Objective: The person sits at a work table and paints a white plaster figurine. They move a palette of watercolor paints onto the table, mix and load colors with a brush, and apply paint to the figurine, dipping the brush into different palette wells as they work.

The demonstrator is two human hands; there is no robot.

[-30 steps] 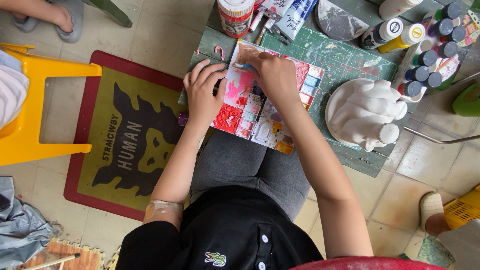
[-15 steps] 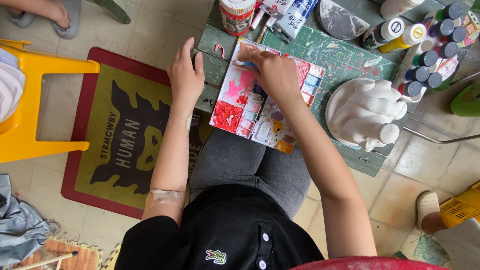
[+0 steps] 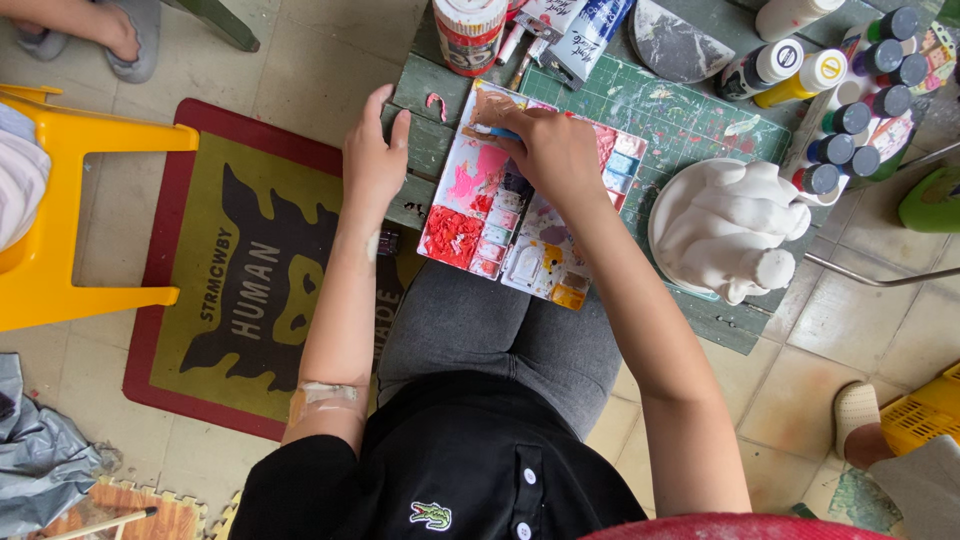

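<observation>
Left to right: a yellow stool [image 3: 60, 230] and a floor mat [image 3: 240, 270] lie well left of the fingers. The left hand [image 3: 372, 160] rests flat on the counter [image 3: 425, 135] edge, fingers spread and holding nothing, just left of the palette [image 3: 490, 215]. The palette lies between the two hands, its wells smeared with pink, red and yellow paint. The right hand [image 3: 552, 152] is closed over the palette's upper part; a blue-handled tool [image 3: 497, 131], probably a brush, juts left from its fingers, its tip on the paint. Right of these fingers stands a white plaster figure [image 3: 735, 225], unpainted, with paint bottles [image 3: 850, 110] beyond it. The step in hand appears to be mixing or loading paint; the next move would likely call for carrying the loaded tip rightward to the figure.
</observation>
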